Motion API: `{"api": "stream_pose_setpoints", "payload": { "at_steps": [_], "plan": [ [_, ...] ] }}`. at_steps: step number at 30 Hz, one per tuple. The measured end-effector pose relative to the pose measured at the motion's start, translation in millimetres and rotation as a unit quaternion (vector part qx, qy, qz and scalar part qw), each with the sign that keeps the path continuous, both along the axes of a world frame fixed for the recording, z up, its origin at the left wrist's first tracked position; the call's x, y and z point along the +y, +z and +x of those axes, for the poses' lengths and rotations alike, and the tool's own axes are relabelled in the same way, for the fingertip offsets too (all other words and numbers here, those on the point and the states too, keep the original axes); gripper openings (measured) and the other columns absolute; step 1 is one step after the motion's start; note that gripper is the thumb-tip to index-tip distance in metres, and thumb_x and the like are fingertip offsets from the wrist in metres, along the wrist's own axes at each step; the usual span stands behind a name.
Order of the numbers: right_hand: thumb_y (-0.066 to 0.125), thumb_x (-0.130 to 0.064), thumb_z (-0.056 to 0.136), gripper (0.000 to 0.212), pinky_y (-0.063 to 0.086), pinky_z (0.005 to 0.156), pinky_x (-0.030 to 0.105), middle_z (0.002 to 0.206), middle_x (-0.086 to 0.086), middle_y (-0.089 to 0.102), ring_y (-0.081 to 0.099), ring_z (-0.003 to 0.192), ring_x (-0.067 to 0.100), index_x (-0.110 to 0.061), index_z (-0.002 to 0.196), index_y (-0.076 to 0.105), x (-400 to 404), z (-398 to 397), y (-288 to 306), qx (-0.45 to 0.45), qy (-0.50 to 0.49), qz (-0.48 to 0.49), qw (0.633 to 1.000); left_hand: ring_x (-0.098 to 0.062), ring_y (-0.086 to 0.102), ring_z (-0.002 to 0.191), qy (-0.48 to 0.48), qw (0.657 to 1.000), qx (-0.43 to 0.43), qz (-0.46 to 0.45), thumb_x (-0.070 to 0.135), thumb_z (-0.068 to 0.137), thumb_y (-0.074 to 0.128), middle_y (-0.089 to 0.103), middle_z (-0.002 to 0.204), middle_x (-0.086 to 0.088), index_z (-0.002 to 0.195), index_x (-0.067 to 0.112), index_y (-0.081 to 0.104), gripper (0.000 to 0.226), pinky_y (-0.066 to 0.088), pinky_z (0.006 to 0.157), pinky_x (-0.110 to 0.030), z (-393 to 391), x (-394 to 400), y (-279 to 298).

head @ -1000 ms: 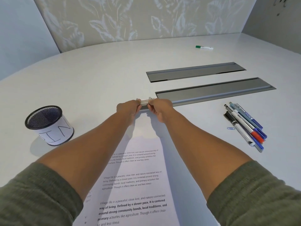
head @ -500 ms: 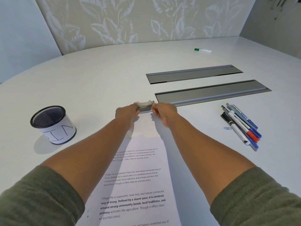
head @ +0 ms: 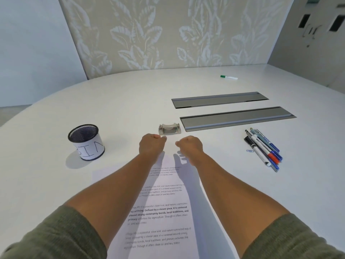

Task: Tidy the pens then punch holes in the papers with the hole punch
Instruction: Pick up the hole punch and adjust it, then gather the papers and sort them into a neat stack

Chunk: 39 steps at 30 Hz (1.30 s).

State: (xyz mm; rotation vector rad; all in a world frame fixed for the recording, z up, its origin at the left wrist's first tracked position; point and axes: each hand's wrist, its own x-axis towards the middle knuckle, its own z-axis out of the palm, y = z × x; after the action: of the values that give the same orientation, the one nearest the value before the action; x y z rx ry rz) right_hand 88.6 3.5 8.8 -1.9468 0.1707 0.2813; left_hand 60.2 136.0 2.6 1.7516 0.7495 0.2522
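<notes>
Both hands are free of the punch (head: 169, 129), which sits on the worktop (head: 119, 101) at 12 o'clock from them, at the far end of the papers (head: 160, 217). The left hand (head: 151, 144) is just short of the punch's near left corner, the right hand (head: 189, 145) a little apart from it; the fingers of both are loosely curled and hold nothing.

The pens (head: 263, 149) lie bunched at 3 o'clock, well apart from the cup (head: 86, 142) at 9 o'clock, and a green marker (head: 228, 77) lies far off at 1 o'clock. A paperclip (head: 250, 151) lies beside the pens.

By this layout the tidying is not done: no pen shows above the cup's rim. The step in hand looks like leaving the punch parked and turning to the pens. The next move would call for the right hand to swing to 3 o'clock, gather the bunch, and carry it across the papers to the cup without dragging the sheets askew.
</notes>
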Motion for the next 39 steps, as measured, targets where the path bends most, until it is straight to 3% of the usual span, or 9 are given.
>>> {"api": "stream_pose_setpoints", "payload": {
  "at_steps": [3, 5, 9, 15, 20, 25, 28, 34, 39],
  "plan": [
    [0.060, -0.008, 0.076, 0.006, 0.061, 0.076, 0.039, 0.075, 0.009, 0.065, 0.073, 0.085, 0.031, -0.010, 0.071, 0.058, -7, -19, 8, -0.039, 0.024, -0.104, 0.994, -0.019, 0.068, 0.081, 0.006, 0.999, 0.009, 0.053, 0.035, 0.077, 0.070, 0.071, 0.096, 0.006, 0.092, 0.025, 0.064, 0.019, 0.054, 0.080, -0.030, -20, 5, 3],
    [0.057, -0.010, 0.074, 0.009, 0.054, 0.064, 0.027, 0.072, 0.007, 0.062, 0.071, 0.080, 0.027, -0.013, 0.067, 0.052, -13, -32, 13, -0.041, 0.042, -0.154, 0.986, -0.022, 0.067, 0.099, 0.017, 0.996, 0.015, 0.084, 0.036, 0.076, 0.069, 0.070, 0.103, 0.005, 0.095, 0.027, 0.063, 0.022, 0.055, 0.091, -0.036, -33, 10, 3],
    [0.062, -0.016, 0.075, 0.011, 0.038, 0.054, 0.023, 0.073, 0.005, 0.058, 0.057, 0.068, 0.024, -0.012, 0.069, 0.053, -25, -54, 17, -0.014, 0.066, -0.210, 0.975, -0.026, 0.044, 0.124, 0.024, 0.984, 0.071, 0.161, 0.035, 0.077, 0.063, 0.062, 0.114, 0.002, 0.106, 0.030, 0.060, 0.030, 0.047, 0.091, -0.037, -60, 21, 1],
    [0.077, -0.037, 0.075, 0.042, 0.053, 0.090, 0.034, 0.115, 0.010, 0.061, 0.059, 0.109, 0.029, -0.011, 0.104, 0.063, -34, -77, 6, 0.016, 0.109, -0.284, 0.952, -0.028, 0.037, 0.127, 0.035, 0.956, 0.190, 0.221, 0.032, 0.076, 0.061, 0.049, 0.125, -0.004, 0.121, 0.029, 0.056, 0.045, 0.037, 0.098, -0.043, -94, 32, 2],
    [0.083, -0.051, 0.062, 0.066, 0.046, 0.082, 0.030, 0.120, 0.009, 0.055, 0.052, 0.115, 0.027, -0.016, 0.108, 0.053, -34, -96, 5, 0.019, 0.124, -0.340, 0.932, -0.030, 0.034, 0.121, 0.081, 0.936, 0.255, 0.230, 0.029, 0.073, 0.062, 0.037, 0.124, -0.011, 0.113, 0.017, 0.048, 0.044, 0.034, 0.098, -0.045, -116, 36, 3],
    [0.085, -0.061, 0.053, 0.094, 0.046, 0.088, 0.035, 0.118, 0.010, 0.050, 0.046, 0.117, 0.027, -0.012, 0.124, 0.046, -29, -109, 3, 0.011, 0.153, -0.397, 0.905, -0.031, 0.036, 0.119, 0.130, 0.927, 0.289, 0.203, 0.032, 0.071, 0.067, 0.037, 0.124, -0.014, 0.109, 0.012, 0.039, 0.052, 0.034, 0.094, -0.041, -135, 50, -5],
    [0.085, -0.058, 0.055, 0.094, 0.046, 0.088, 0.034, 0.118, 0.010, 0.045, 0.044, 0.116, 0.026, -0.012, 0.126, 0.044, -28, -113, 2, 0.014, 0.164, -0.412, 0.896, -0.030, 0.037, 0.120, 0.141, 0.920, 0.311, 0.192, 0.038, 0.068, 0.073, 0.040, 0.127, -0.014, 0.113, 0.009, 0.039, 0.063, 0.028, 0.084, -0.038, -143, 57, -8],
    [0.083, -0.052, 0.059, 0.092, 0.045, 0.078, 0.033, 0.114, 0.012, 0.042, 0.044, 0.113, 0.027, -0.009, 0.127, 0.040, -24, -120, 1, 0.003, 0.175, -0.429, 0.886, -0.028, 0.038, 0.125, 0.130, 0.897, 0.367, 0.207, 0.034, 0.076, 0.063, 0.045, 0.133, -0.010, 0.130, 0.006, 0.045, 0.064, 0.030, 0.096, -0.034, -149, 58, -8],
    [0.082, -0.048, 0.063, 0.067, 0.041, 0.068, 0.029, 0.079, 0.002, 0.038, 0.042, 0.099, 0.024, -0.010, 0.102, 0.041, -22, -121, 4, -0.023, 0.190, -0.449, 0.873, -0.029, 0.039, 0.127, 0.126, 0.905, 0.358, 0.193, 0.029, 0.080, 0.062, 0.045, 0.135, -0.011, 0.133, 0.004, 0.044, 0.062, 0.030, 0.092, -0.032, -148, 56, -4]
  ]
}}
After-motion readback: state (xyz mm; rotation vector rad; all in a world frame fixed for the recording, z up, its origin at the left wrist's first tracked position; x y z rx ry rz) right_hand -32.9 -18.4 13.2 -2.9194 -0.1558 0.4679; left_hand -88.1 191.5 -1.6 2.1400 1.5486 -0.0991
